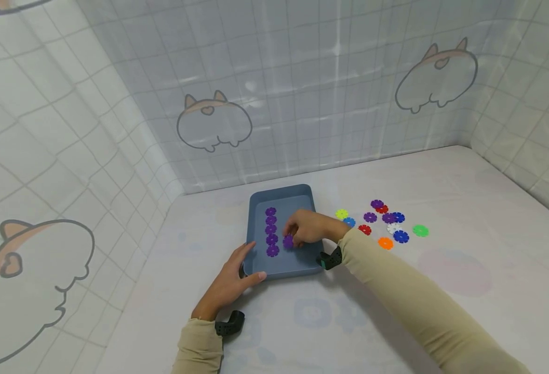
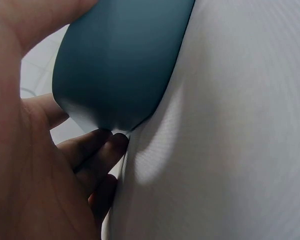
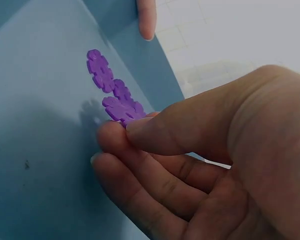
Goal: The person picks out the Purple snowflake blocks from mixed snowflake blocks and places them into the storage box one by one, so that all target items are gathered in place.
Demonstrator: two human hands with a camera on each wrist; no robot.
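My right hand (image 1: 306, 227) pinches a purple snowflake disc (image 1: 288, 242) between thumb and fingertips, above the floor of a blue-grey tray (image 1: 281, 193). In the right wrist view, that held disc (image 3: 122, 110) is tilted, partly covering other discs. A column of several purple snowflake discs (image 1: 271, 229) lies along the tray's left side. At the tray's near left corner, my left hand (image 1: 227, 283) grips the rim, thumb on the near edge and fingers along the left side. The left wrist view has its fingers (image 2: 90, 155) bent around the tray corner (image 2: 120, 65).
Right of the tray, loose snowflake discs lie scattered on the white cloth: yellow (image 1: 342, 213), orange (image 1: 386, 243), green (image 1: 420, 230), white (image 1: 394, 228), plus red, blue and purple ones. A tile-patterned curtain (image 1: 302, 104) hangs behind the table.
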